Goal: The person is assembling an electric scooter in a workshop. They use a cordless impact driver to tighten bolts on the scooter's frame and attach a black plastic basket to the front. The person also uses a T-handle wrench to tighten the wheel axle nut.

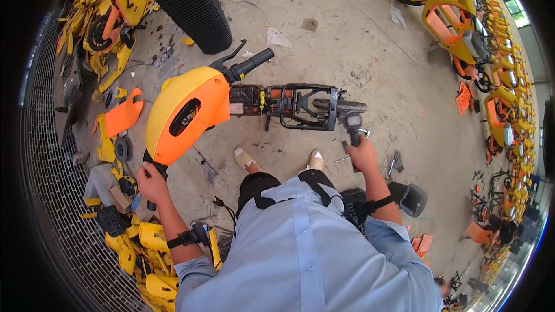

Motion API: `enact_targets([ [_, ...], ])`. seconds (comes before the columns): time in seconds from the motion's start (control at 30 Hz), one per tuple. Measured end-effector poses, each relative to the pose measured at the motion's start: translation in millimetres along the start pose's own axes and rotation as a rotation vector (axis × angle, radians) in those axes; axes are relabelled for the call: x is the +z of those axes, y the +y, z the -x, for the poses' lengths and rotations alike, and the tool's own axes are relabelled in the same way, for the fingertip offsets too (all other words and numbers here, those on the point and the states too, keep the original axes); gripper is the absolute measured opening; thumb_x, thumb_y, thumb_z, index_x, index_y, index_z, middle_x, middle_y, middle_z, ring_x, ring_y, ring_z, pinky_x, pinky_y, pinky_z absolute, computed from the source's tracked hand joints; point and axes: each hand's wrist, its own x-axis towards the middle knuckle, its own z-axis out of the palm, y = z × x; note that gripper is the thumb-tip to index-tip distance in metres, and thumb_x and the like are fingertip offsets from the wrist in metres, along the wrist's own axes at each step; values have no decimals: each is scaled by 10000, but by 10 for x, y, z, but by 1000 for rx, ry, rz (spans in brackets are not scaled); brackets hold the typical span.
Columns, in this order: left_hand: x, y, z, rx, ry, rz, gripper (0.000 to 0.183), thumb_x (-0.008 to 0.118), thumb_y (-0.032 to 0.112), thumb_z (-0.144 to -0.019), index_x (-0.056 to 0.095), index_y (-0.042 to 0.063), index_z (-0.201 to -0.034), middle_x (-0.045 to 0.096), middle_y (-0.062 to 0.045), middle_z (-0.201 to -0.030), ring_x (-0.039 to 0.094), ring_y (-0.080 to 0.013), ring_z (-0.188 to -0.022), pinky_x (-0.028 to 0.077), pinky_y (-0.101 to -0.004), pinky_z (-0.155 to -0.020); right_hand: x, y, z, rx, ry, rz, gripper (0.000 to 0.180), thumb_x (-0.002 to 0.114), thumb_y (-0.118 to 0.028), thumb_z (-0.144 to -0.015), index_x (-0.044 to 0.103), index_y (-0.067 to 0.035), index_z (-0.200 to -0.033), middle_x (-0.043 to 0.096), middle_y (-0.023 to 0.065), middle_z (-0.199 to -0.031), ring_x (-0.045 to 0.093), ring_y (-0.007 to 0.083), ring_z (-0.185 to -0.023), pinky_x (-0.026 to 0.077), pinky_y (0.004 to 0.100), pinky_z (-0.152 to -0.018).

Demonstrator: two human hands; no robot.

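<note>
A partly stripped electric scooter stands before me, its yellow and orange front cowl [188,115] at the left and its bare black frame [303,106] reaching right to the rear wheel [347,105]. My left hand [154,184] is at the near end of the handlebar, by the black controls; how tightly its fingers close is hard to see. The far handlebar grip [251,64] points away. My right hand [363,155] holds a black cordless power tool [354,128] near the rear wheel. A yellow-handled screwdriver [262,99] rests on the frame's middle.
Yellow plastic panels [151,236] are heaped at the lower left, with more behind a black ribbed column [190,8]. An orange panel [123,117] lies left of the cowl. Rows of yellow scooters [451,21] line the right. A black plastic part [412,200] lies right of me.
</note>
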Motion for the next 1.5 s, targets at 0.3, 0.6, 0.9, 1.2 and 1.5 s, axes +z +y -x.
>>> enact_targets([
  [0.3, -6, 87, 40, -23, 15, -117, 383, 526, 387, -997, 638, 51, -850, 659, -125, -862, 628, -386, -758, 460, -486, -610, -74, -191, -194, -74, 453, 266, 610, 685, -198, -784, 483, -44, -1338, 673, 219, -1051, 702, 362, -848, 560, 480, -681],
  [0.6, -61, 142, 46, -12, 23, -123, 384, 522, 387, -993, 632, 52, -838, 652, -128, -853, 626, -401, -740, 450, -503, -599, 550, 61, -147, -12, 144, 33, 606, 685, -195, -763, 517, -54, -1329, 676, 226, -1112, 683, 403, -942, 549, 491, -820],
  [0.9, -21, 139, 50, -31, 18, -172, 385, 520, 390, -987, 628, 58, -823, 653, -119, -843, 630, -404, -758, 456, -505, -607, 414, 242, -286, 39, -13, -471, 679, 710, -227, -725, 520, -72, -1358, 702, 204, -1070, 690, 412, -916, 550, 476, -780],
  [1.2, 13, 55, 54, -14, 22, -162, 399, 515, 394, -993, 640, 54, -826, 654, -125, -831, 629, -401, -723, 444, -509, -566, -259, -47, 257, -90, -273, -700, 556, 756, -159, -756, 583, -6, -1263, 678, 103, -915, 662, 216, -771, 530, 353, -693],
  [1.5, -24, 168, 42, 20, 76, -126, 387, 519, 384, -990, 641, 53, -833, 655, -132, -828, 628, -403, -724, 448, -503, -586, 173, 591, -77, 194, -56, -843, 356, 720, -104, -766, 640, 4, -1096, 673, 73, -913, 614, 163, -762, 501, 314, -693],
])
